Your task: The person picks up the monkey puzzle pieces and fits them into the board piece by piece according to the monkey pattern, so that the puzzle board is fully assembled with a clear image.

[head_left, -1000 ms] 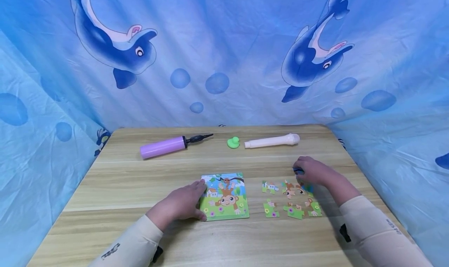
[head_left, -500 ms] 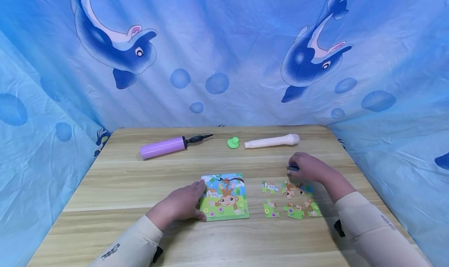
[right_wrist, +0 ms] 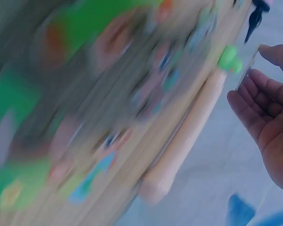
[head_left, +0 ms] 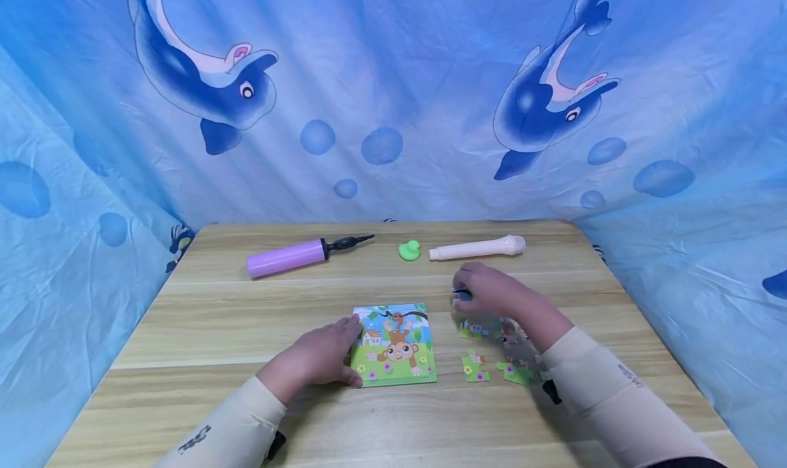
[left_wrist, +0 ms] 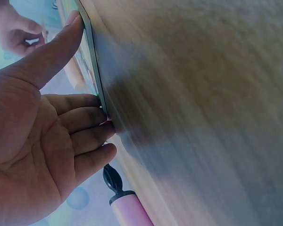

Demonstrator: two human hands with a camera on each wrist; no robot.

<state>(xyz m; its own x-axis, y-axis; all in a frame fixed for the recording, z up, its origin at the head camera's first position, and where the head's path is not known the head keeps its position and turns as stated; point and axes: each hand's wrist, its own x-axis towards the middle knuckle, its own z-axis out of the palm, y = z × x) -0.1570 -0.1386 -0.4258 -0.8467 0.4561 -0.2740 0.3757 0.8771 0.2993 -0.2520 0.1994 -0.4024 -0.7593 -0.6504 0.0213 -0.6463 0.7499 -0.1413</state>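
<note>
A square puzzle board (head_left: 399, 369) with a monkey picture lies mid-table. My left hand (head_left: 320, 353) rests along its left edge, thumb at the near corner. In the left wrist view its extended fingers (left_wrist: 87, 117) touch the board's edge. My right hand (head_left: 488, 292) pinches a dark-blue puzzle piece (head_left: 463, 295) between thumb and fingers, above the table right of the board. In the right wrist view the piece (right_wrist: 248, 68) is seen edge-on. Several loose puzzle pieces (head_left: 476, 367) lie under and in front of the right arm, which partly hides them.
Along the back of the table lie a purple hand pump (head_left: 287, 258) with a black nozzle, a small green rubber duck (head_left: 409, 250) and a pale pink toy microphone (head_left: 473, 248). Blue dolphin-print curtain (head_left: 381, 78) encloses the wooden table (head_left: 246, 331) behind and at both sides.
My right hand has carried the puzzle piece leftward from the far side of the loose pieces towards the board. My left hand has stayed at the board's edge.
</note>
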